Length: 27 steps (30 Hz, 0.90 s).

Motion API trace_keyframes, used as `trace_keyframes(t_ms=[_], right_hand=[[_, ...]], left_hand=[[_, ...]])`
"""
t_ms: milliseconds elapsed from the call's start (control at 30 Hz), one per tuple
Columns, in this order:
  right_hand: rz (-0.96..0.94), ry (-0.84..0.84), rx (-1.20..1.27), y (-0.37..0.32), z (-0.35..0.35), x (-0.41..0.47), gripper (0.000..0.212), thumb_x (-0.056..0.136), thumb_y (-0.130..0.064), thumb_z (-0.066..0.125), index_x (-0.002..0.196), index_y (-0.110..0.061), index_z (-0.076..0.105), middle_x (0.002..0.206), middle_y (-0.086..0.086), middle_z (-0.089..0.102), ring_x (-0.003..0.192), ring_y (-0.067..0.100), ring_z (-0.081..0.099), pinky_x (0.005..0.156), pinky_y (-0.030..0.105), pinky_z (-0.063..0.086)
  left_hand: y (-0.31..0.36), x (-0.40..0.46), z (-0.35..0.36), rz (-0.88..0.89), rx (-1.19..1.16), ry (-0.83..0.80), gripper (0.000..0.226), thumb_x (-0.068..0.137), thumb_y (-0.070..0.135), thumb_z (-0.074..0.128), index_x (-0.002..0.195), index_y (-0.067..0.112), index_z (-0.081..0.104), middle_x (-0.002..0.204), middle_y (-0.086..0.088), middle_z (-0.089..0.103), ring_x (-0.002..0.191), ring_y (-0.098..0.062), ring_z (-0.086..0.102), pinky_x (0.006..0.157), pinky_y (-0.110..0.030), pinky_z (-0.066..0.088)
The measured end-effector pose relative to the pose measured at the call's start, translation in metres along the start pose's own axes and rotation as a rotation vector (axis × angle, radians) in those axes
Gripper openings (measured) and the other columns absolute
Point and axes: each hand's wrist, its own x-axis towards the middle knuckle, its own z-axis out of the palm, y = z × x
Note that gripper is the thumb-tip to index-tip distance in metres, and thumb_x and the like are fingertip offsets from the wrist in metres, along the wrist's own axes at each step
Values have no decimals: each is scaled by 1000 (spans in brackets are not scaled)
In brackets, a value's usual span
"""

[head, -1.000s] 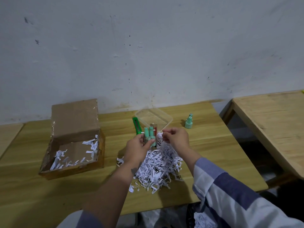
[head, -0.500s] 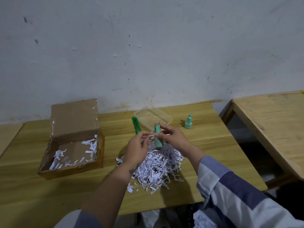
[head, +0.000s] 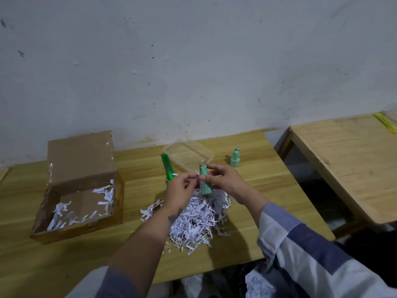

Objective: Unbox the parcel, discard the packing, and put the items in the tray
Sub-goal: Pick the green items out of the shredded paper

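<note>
Head view: two hands working one green bottle above the shredded paper.
Right hand (head: 223,179) is pinching the green bottle (head: 203,181) upright; left hand (head: 182,188) is closing fingertips beside it. One clear tray (head: 206,152) sitting just beyond, two small bottles (head: 234,158) right of it, one open cardboard box (head: 79,190) far left, one green cutter (head: 168,168), one pile of shredded paper (head: 193,220).

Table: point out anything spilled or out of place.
Shredded paper lies heaped loose on the table beside the box, not discarded. Two small green bottles stand outside the empty tray. Right hand holds another bottle.
</note>
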Motion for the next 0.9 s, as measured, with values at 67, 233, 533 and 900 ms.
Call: trace_keyframes(t_ms=[67, 233, 533, 900], right_hand=[[5, 16, 2, 2, -4, -1, 57, 76, -8, 75, 129, -8, 55, 96, 8, 58, 83, 17, 62, 65, 16, 56], [34, 80, 25, 5, -17, 0, 61, 73, -10, 77, 130, -10, 54, 96, 8, 60, 90, 22, 64, 74, 25, 58], [13, 325, 239, -1, -50, 7, 56, 86, -21, 64, 138, -18, 42, 122, 10, 58, 100, 23, 62, 75, 34, 57], [104, 616, -312, 35, -83, 29, 62, 81, -42, 67, 135, -18, 48, 93, 2, 65, 85, 23, 63, 74, 37, 56]], left_hand=[[0, 3, 2, 25, 10, 18, 6, 89, 11, 63, 89, 17, 65, 85, -6, 70, 80, -17, 68, 71, -27, 55], [-6, 6, -2, 23, 123, 82, 3, 88, 13, 65, 87, 13, 68, 80, -2, 69, 73, -9, 64, 55, -9, 44], [-36, -3, 0, 98, 534, -106, 30, 95, 42, 48, 117, 26, 61, 119, 6, 62, 107, -14, 59, 88, -31, 48], [-52, 4, 17, 189, 843, -176, 48, 93, 60, 33, 129, 33, 49, 136, 12, 50, 127, -11, 42, 105, -36, 28]])
